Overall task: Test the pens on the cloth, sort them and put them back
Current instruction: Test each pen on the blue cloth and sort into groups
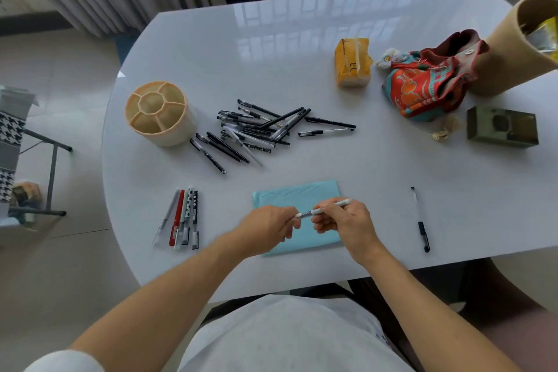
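Note:
A light blue cloth (302, 193) with a few pen strokes lies near the table's front edge. Above it both hands hold one white pen (338, 205). My right hand (344, 222) grips its barrel. My left hand (268, 225) pinches its left end, which looks like the cap. Behind the cloth lies a loose pile of black pens (259, 128). To the cloth's left several pens (184, 217) lie side by side. One black pen (420, 220) lies alone at the right. A beige round pen holder (160, 113) with empty compartments stands at the back left.
The white oval table (241, 48) also bears a yellow tissue pack (352, 62), a red patterned cloth bag (428, 81), a tan cylinder (513, 48) and a dark green box (502, 127) at the right. A chair stands at the far side.

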`<state>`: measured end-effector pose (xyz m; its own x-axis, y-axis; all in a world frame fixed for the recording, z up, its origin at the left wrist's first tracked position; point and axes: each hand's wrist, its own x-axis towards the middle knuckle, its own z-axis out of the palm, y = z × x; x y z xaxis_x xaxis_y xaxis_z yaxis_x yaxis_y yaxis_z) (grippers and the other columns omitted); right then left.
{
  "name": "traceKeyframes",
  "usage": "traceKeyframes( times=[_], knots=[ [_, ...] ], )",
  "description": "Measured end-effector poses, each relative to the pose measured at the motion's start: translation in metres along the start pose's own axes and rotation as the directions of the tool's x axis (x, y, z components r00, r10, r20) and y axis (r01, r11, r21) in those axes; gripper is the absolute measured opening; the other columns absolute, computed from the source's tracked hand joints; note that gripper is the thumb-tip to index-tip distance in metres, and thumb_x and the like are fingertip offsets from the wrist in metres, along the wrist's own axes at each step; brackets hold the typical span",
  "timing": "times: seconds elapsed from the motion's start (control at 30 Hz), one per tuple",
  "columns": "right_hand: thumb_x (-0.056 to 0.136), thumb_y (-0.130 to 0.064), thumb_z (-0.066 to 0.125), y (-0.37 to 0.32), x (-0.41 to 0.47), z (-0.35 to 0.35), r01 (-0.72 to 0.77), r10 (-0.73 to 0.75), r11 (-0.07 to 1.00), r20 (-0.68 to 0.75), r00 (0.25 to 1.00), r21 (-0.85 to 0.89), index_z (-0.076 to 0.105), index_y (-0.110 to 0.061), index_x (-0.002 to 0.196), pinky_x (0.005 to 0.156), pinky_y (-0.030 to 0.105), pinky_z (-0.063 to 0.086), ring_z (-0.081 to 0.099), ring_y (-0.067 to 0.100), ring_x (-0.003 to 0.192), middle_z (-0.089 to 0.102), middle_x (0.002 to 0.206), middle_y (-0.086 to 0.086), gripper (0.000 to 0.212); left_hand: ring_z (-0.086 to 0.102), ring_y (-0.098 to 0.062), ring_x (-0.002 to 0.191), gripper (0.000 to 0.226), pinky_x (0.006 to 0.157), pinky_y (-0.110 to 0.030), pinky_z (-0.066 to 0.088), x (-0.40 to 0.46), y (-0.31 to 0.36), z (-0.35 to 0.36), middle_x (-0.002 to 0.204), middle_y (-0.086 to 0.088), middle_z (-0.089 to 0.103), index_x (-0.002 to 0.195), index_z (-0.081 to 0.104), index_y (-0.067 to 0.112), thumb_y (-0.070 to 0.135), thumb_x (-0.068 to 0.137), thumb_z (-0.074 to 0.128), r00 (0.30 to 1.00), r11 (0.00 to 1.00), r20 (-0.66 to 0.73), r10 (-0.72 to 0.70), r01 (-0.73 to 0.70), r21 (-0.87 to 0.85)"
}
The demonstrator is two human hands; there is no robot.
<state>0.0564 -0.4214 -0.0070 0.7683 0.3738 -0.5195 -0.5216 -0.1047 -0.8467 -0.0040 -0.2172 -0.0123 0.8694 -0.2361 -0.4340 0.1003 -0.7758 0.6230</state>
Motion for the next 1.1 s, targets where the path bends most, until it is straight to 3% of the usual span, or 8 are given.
traceKeyframes(
  times=[0.1, 0.2, 0.3, 0.4, 0.53, 0.73, 0.9, 1.1],
  knots=[
    [0.086, -0.018, 0.063, -0.008, 0.014, 0.0, 0.018, 0.003, 0.997, -0.262, 0.965, 0.078, 0.074, -0.005, 0.072, 0.048, 0.031, 0.055, 0.066, 0.024, 0.05, 0.071, 0.063, 0.016, 0.022, 0.066, -0.02, 0.086, 0.018, 0.071, -0.033, 0.049, 0.007, -0.008, -0.002, 0.095, 0.008, 0.071, 0.106, 0.059, 0.027, 0.019, 0.099, 0.044, 0.986, 0.981, -0.142, -0.089, 0.111, 0.159],
    [0.093, -0.012, 0.06, -0.019, 0.027, -0.048, 0.053, 0.006, 0.992, -0.467, 0.884, 0.113, 0.071, -0.004, 0.079, 0.047, 0.028, 0.053, 0.064, 0.019, 0.047, 0.069, 0.06, 0.01, 0.02, 0.065, -0.031, 0.085, 0.019, 0.072, -0.039, 0.05, -0.009, -0.041, -0.008, 0.097, -0.001, 0.071, 0.104, 0.057, 0.021, 0.03, 0.105, 0.04, 0.943, 0.945, -0.237, -0.233, 0.277, 0.174],
    [0.098, -0.018, 0.061, -0.021, 0.03, -0.079, 0.036, -0.046, 0.999, -0.381, 0.923, -0.035, 0.073, -0.008, 0.093, 0.058, 0.032, 0.061, 0.073, 0.025, 0.064, 0.076, 0.076, 0.013, 0.016, 0.064, -0.026, 0.085, 0.029, 0.073, -0.04, 0.051, -0.022, -0.06, -0.008, 0.097, 0.001, 0.07, 0.103, 0.059, 0.02, 0.038, 0.107, 0.036, 0.943, 0.948, -0.26, -0.206, 0.258, 0.186],
    [0.096, -0.01, 0.065, -0.009, 0.034, -0.061, 0.064, -0.13, 0.969, -0.275, 0.953, -0.238, 0.075, -0.016, 0.089, 0.07, 0.035, 0.064, 0.073, 0.02, 0.07, 0.077, 0.076, 0.006, 0.013, 0.059, -0.02, 0.113, 0.029, 0.09, -0.037, 0.05, -0.019, -0.052, 0.002, 0.123, 0.004, 0.066, 0.108, 0.063, 0.021, 0.036, 0.106, 0.039, 0.979, 0.983, -0.19, -0.079, 0.107, 0.146],
    [0.091, -0.012, 0.065, 0.009, 0.04, -0.031, 0.106, -0.241, 0.894, -0.268, 0.933, -0.436, 0.071, -0.028, 0.082, 0.064, 0.033, 0.06, 0.071, 0.009, 0.064, 0.073, 0.07, -0.009, 0.019, 0.042, -0.016, 0.141, 0.028, 0.106, -0.033, 0.041, -0.014, -0.046, 0.02, 0.146, 0.0, 0.054, 0.104, 0.065, 0.016, 0.032, 0.106, 0.042, 0.991, 0.986, -0.126, 0.049, -0.028, 0.161],
    [0.087, -0.022, 0.062, 0.025, 0.046, -0.018, 0.126, -0.269, 0.803, -0.166, 0.949, -0.583, 0.067, -0.034, 0.085, 0.057, 0.036, 0.051, 0.064, 0.021, 0.063, 0.07, 0.072, 0.002, 0.014, 0.035, -0.015, 0.146, 0.03, 0.114, -0.035, 0.036, -0.018, -0.053, 0.033, 0.151, 0.001, 0.048, 0.112, 0.065, 0.015, 0.032, 0.107, 0.041, 0.996, 0.982, -0.069, 0.06, -0.046, 0.182],
    [0.09, -0.016, 0.063, 0.027, 0.053, -0.026, 0.134, -0.31, 0.758, -0.171, 0.935, -0.638, 0.064, -0.033, 0.081, 0.049, 0.019, 0.042, 0.054, 0.007, 0.051, 0.064, 0.065, -0.006, 0.019, 0.033, -0.013, 0.147, 0.031, 0.113, -0.037, 0.037, -0.018, -0.051, 0.03, 0.153, 0.004, 0.046, 0.111, 0.064, 0.016, 0.034, 0.107, 0.039, 0.998, 0.988, -0.056, 0.009, -0.001, 0.154],
    [0.092, -0.015, 0.063, 0.019, 0.053, -0.036, 0.09, -0.281, 0.811, -0.249, 0.927, -0.579, 0.067, -0.029, 0.086, 0.063, 0.037, 0.055, 0.07, 0.024, 0.071, 0.072, 0.076, -0.001, 0.016, 0.042, -0.011, 0.139, 0.03, 0.107, -0.03, 0.04, -0.017, -0.051, 0.027, 0.144, 0.005, 0.054, 0.103, 0.064, 0.016, 0.033, 0.107, 0.04, 0.997, 0.989, -0.073, 0.02, -0.009, 0.148]
  ],
)
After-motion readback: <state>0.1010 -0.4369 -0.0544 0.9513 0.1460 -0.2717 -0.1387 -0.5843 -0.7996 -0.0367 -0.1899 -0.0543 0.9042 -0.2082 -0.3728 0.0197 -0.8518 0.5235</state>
